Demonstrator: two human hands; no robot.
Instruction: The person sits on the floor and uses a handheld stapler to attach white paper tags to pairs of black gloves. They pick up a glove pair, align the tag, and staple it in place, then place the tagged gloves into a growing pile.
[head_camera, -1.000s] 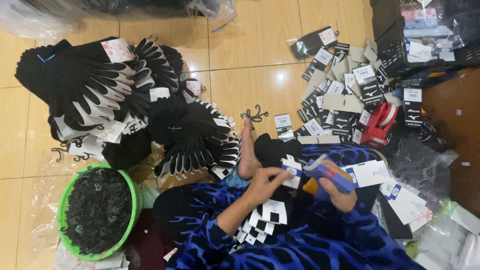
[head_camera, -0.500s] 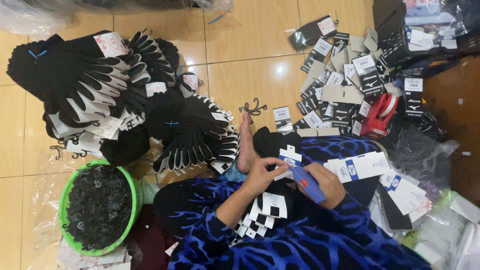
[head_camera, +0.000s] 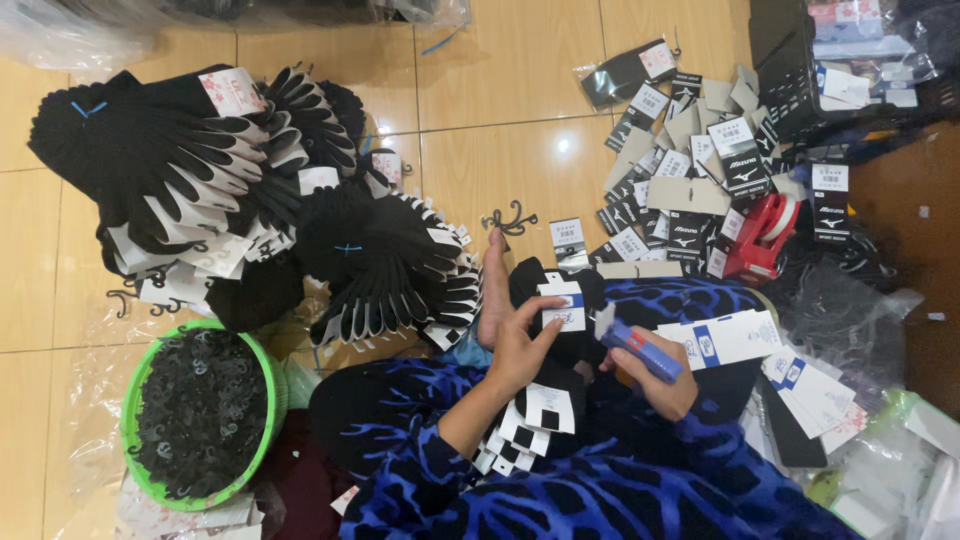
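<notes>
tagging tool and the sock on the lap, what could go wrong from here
1. The right hand aims the blue tagging tool at the black sock while the left hand presses the paper label close by, so a finger might get jabbed.
2. The label could slip and end up crooked.
3. The bare foot lies beside loose black hooks on the floor; shifting could press on them.

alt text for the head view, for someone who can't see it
A seated person's left hand presses a paper label on a black sock bundle in their lap, while the right hand holds a blue tagging tool. Bundled black socks and a green basket of black hooks sit on the tile floor.
</notes>
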